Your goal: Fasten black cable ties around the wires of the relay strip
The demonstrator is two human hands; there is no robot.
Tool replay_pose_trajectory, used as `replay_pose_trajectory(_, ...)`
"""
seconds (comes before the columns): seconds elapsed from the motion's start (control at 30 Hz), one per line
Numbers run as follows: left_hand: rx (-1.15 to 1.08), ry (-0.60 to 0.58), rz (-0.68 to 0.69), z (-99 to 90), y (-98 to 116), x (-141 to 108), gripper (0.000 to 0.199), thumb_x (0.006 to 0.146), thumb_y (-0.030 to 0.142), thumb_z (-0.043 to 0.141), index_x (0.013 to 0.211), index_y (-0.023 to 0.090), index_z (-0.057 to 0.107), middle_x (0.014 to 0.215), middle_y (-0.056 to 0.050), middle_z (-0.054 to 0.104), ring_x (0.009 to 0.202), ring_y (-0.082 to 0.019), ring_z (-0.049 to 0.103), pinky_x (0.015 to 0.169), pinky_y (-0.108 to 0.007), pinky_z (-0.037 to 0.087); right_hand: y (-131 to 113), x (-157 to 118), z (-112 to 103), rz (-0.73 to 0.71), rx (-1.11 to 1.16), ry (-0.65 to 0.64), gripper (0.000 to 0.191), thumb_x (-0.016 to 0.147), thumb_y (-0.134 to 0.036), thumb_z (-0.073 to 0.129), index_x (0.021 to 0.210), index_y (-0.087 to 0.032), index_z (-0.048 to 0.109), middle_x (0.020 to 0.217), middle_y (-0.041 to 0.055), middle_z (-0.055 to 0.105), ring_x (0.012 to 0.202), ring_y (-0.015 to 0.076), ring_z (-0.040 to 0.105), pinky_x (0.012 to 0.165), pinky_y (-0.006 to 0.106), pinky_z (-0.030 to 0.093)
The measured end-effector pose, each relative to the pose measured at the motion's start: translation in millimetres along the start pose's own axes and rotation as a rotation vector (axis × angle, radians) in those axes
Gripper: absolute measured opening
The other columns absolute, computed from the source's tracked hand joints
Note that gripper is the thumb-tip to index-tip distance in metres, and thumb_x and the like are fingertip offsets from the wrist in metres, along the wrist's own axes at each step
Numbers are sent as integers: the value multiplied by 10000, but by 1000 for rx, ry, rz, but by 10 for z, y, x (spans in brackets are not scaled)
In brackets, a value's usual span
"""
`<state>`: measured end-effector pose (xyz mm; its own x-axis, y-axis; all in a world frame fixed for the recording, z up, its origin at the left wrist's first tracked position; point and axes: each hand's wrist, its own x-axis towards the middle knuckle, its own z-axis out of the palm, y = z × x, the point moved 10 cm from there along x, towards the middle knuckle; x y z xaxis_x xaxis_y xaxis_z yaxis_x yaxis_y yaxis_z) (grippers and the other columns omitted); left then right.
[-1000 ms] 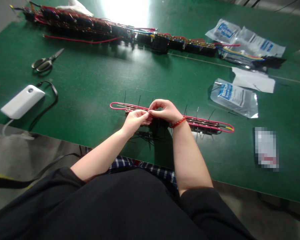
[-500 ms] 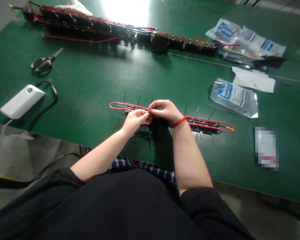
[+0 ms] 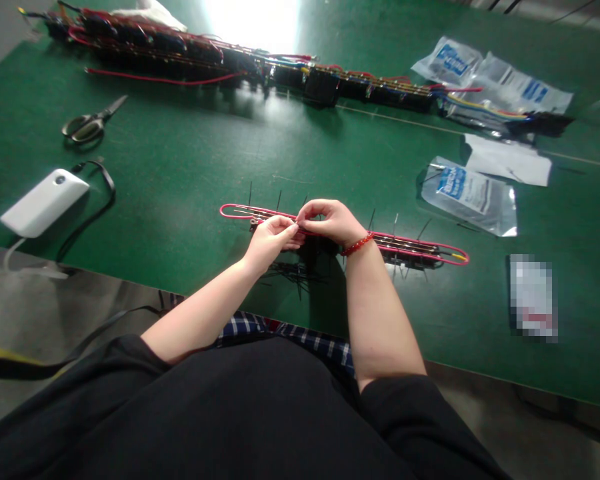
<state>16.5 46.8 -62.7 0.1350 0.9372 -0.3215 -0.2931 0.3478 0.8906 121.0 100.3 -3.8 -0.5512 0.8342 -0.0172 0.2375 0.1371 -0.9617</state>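
A long, narrow assembly [image 3: 405, 248] with a loop of red wire around metal strips on a dark base lies across the table in front of me. Thin black cable ties [image 3: 279, 200] stick up from it at several places. My left hand [image 3: 273, 240] and my right hand [image 3: 330, 219] meet over its left-middle part, fingertips pinched together at a cable tie whose tail pokes up just behind them. The fingers mostly hide the pinched spot. Below my hands lies a loose pile of black cable ties [image 3: 297, 273].
A longer wired assembly [image 3: 320, 87] spans the back of the green table. Scissors [image 3: 87, 127] and a white power bank [image 3: 45, 202] with a cable lie left. Plastic bags [image 3: 470, 197] and white paper [image 3: 507, 159] are right, above a blurred-out packet [image 3: 533, 297].
Both hands stay at the same spot, with only a slight shift of the fingers. Nothing else has visibly moved.
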Motion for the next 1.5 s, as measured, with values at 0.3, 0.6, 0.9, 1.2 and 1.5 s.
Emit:
replay_pose_trajectory(0.3,19,-9,19,18,48,-6,432,787,473,783,1018,177,568,734,-20,724,665,-155,730,628,-252,610,49,14,24,-3,-16,-24,233,747,-393,727,774,-162,707,760,22,681,736,145,589,708,287,477)
replay_pose_trajectory(0.6,35,-1,13,9,31,-7,422,765,493,798,891,169,560,709,-23,726,624,-139,716,605,-233,591,8,14,24,-34,-48,-27,216,786,-386,692,799,-171,693,800,29,688,773,158,598,752,311,482)
replay_pose_trajectory(0.9,49,7,16,16,17,-8,356,754,401,801,871,166,561,701,-13,721,613,-126,706,604,-218,573,-18,9,-46,-37,-56,56,140,798,-321,642,791,-182,619,783,10,629,752,146,553,730,299,459)
replay_pose_trajectory(1.2,69,26,35,7,9,-13,313,779,372,780,876,163,568,705,-8,712,640,-123,706,616,-219,576,-8,-2,-59,-17,-24,73,199,789,-375,676,807,-182,626,773,2,629,729,139,547,694,283,459)
replay_pose_trajectory(1.5,55,4,60,21,20,-11,336,771,399,789,908,171,584,715,-10,716,627,-135,705,598,-230,577,-26,13,-25,-73,-135,17,225,766,-402,714,756,-178,711,782,28,670,763,167,602,731,305,466)
